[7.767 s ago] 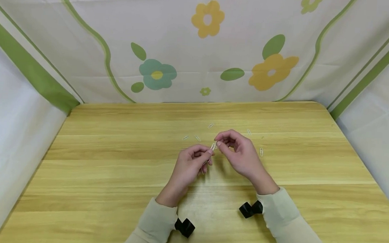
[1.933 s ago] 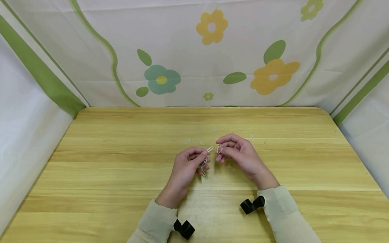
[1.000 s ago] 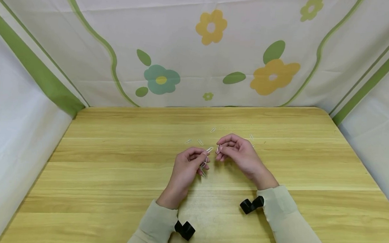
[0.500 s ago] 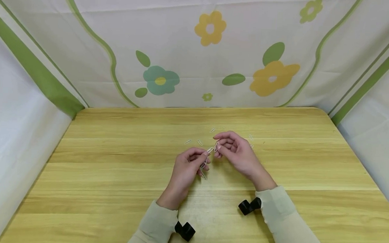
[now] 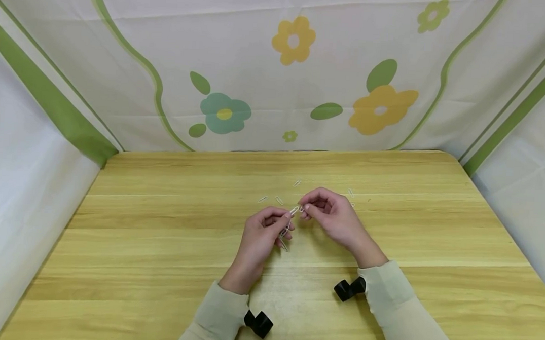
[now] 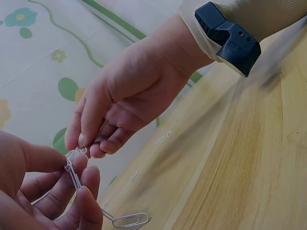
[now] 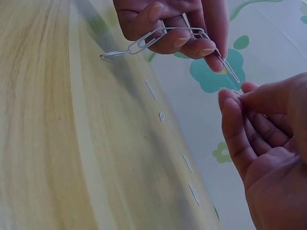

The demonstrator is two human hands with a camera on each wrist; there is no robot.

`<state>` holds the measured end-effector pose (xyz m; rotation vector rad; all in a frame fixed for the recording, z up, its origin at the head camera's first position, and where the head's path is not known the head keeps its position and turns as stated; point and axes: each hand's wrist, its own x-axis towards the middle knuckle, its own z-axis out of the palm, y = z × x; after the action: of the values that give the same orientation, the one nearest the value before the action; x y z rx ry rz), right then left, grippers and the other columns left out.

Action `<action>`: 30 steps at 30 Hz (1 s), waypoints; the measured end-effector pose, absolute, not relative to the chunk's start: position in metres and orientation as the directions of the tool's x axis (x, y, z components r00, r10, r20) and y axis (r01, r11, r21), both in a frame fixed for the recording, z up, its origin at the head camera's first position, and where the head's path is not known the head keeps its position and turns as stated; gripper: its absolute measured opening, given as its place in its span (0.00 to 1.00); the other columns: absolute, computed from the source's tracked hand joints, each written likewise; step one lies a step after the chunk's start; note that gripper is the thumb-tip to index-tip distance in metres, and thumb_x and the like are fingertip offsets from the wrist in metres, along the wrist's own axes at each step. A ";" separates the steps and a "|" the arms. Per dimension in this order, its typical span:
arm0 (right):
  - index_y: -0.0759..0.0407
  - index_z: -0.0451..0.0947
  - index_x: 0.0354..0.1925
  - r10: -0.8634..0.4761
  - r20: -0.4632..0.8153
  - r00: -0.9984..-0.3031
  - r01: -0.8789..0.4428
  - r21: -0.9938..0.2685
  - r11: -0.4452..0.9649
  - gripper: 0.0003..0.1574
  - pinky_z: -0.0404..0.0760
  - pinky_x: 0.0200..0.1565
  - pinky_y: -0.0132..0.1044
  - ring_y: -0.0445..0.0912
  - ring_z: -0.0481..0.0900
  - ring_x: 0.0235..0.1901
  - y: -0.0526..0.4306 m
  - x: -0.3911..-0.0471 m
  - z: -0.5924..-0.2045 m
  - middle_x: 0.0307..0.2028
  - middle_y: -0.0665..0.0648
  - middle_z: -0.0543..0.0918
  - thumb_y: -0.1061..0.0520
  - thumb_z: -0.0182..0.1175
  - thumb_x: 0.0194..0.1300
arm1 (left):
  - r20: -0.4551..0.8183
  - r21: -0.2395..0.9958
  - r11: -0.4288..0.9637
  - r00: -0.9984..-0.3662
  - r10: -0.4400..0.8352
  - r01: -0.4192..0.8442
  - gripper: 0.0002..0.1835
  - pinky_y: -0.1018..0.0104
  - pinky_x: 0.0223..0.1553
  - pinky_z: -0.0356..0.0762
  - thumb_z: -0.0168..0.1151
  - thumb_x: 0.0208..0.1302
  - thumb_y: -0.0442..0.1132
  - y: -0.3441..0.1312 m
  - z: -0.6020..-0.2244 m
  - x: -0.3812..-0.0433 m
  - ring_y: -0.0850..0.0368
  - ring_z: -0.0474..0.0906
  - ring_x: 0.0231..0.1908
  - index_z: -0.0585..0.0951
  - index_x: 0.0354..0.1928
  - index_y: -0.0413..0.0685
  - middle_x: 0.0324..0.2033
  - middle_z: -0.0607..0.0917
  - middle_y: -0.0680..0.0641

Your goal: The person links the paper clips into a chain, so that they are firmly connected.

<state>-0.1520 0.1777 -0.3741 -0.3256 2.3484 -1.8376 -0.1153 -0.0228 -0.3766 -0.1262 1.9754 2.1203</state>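
Observation:
My left hand (image 5: 262, 235) pinches the end clip of a chain of linked white paper clips (image 7: 139, 43); the rest hangs across and below its fingers. The top clip's loop (image 5: 294, 210) sticks out past the thumb. Close by on the right, my right hand (image 5: 336, 218) pinches a single white paper clip (image 6: 82, 150), mostly hidden by thumb and forefinger. Its tip is right beside the chain's end clip; whether they touch I cannot tell. In the right wrist view the left hand (image 7: 168, 24) is above and the right hand (image 7: 268, 124) below right.
Several loose white paper clips lie on the wooden table (image 5: 159, 246) beyond the hands, among them one paper clip (image 5: 297, 183) at the back and another paper clip (image 5: 279, 200) nearer. A flower-patterned curtain (image 5: 259, 63) rises behind the table's far edge.
A clip lying right of my right hand earlier is largely hidden now. The right hand has turned the clip in its fingers and brought it left, close to the chain; the left hand stays nearly still.

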 end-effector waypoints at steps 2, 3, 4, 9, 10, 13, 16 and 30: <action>0.67 0.81 0.54 -0.253 0.039 -0.967 -0.101 -0.967 0.235 0.11 0.90 0.47 0.43 0.52 0.88 0.41 0.177 -0.152 -0.374 0.45 0.66 0.86 0.65 0.61 0.77 | -0.226 0.970 -0.060 -0.967 0.115 -0.234 0.12 0.69 0.30 0.79 0.66 0.78 0.41 -0.023 -0.376 -0.115 0.58 0.86 0.31 0.87 0.51 0.39 0.35 0.90 0.46; 0.67 0.80 0.54 -0.253 0.050 -0.966 -0.112 -0.965 0.237 0.11 0.90 0.45 0.42 0.54 0.87 0.40 0.176 -0.152 -0.373 0.44 0.66 0.86 0.66 0.61 0.76 | -0.227 0.970 -0.062 -0.967 0.115 -0.235 0.12 0.69 0.30 0.79 0.66 0.78 0.41 -0.023 -0.376 -0.115 0.58 0.86 0.31 0.87 0.51 0.39 0.35 0.90 0.46; 0.67 0.79 0.55 -0.255 0.064 -0.965 -0.126 -0.964 0.235 0.11 0.90 0.44 0.42 0.56 0.87 0.40 0.176 -0.152 -0.373 0.43 0.65 0.85 0.66 0.61 0.76 | -0.228 0.970 -0.064 -0.967 0.114 -0.237 0.12 0.69 0.30 0.79 0.66 0.78 0.41 -0.023 -0.376 -0.115 0.58 0.86 0.31 0.87 0.51 0.39 0.35 0.90 0.46; 0.64 0.76 0.53 -0.277 0.118 -0.953 -0.184 -0.957 0.225 0.10 0.89 0.43 0.38 0.60 0.86 0.40 0.174 -0.152 -0.372 0.42 0.64 0.85 0.67 0.61 0.76 | -0.241 0.966 -0.065 -0.963 0.117 -0.249 0.12 0.70 0.30 0.78 0.65 0.78 0.41 -0.023 -0.376 -0.115 0.59 0.85 0.31 0.86 0.51 0.39 0.35 0.90 0.46; 0.63 0.76 0.52 -0.283 0.128 -0.951 -0.196 -0.954 0.226 0.09 0.88 0.43 0.37 0.59 0.86 0.39 0.174 -0.151 -0.373 0.42 0.63 0.85 0.67 0.61 0.76 | -0.244 0.965 -0.066 -0.963 0.118 -0.252 0.12 0.70 0.30 0.78 0.65 0.79 0.41 -0.023 -0.375 -0.115 0.59 0.85 0.30 0.86 0.51 0.38 0.35 0.90 0.46; 0.61 0.76 0.50 -0.297 0.153 -0.942 -0.229 -0.943 0.240 0.07 0.86 0.41 0.36 0.52 0.85 0.37 0.174 -0.151 -0.373 0.40 0.61 0.84 0.67 0.62 0.76 | -0.249 0.964 -0.069 -0.961 0.120 -0.258 0.12 0.70 0.29 0.77 0.65 0.79 0.41 -0.022 -0.375 -0.115 0.60 0.85 0.29 0.86 0.51 0.38 0.34 0.90 0.46; 0.61 0.76 0.48 -0.309 0.169 -0.936 -0.254 -0.931 0.260 0.06 0.84 0.40 0.35 0.48 0.84 0.37 0.174 -0.150 -0.374 0.39 0.61 0.84 0.67 0.62 0.75 | -0.248 0.964 -0.066 -0.961 0.122 -0.257 0.12 0.70 0.29 0.76 0.66 0.78 0.40 -0.022 -0.374 -0.115 0.60 0.85 0.29 0.86 0.51 0.38 0.33 0.90 0.47; 0.51 0.76 0.42 -0.409 0.258 -0.875 -0.435 -0.791 0.432 0.13 0.83 0.42 0.33 0.42 0.83 0.36 0.172 -0.145 -0.367 0.37 0.56 0.87 0.70 0.61 0.74 | -0.251 0.963 -0.086 -0.966 0.054 -0.255 0.09 0.71 0.28 0.74 0.68 0.75 0.38 -0.022 -0.374 -0.113 0.61 0.83 0.28 0.89 0.46 0.37 0.30 0.91 0.50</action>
<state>-0.1454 0.1724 -0.3667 -0.7899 2.6810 -1.4937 -0.1132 -0.0216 -0.3736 -0.2220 1.9681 2.1596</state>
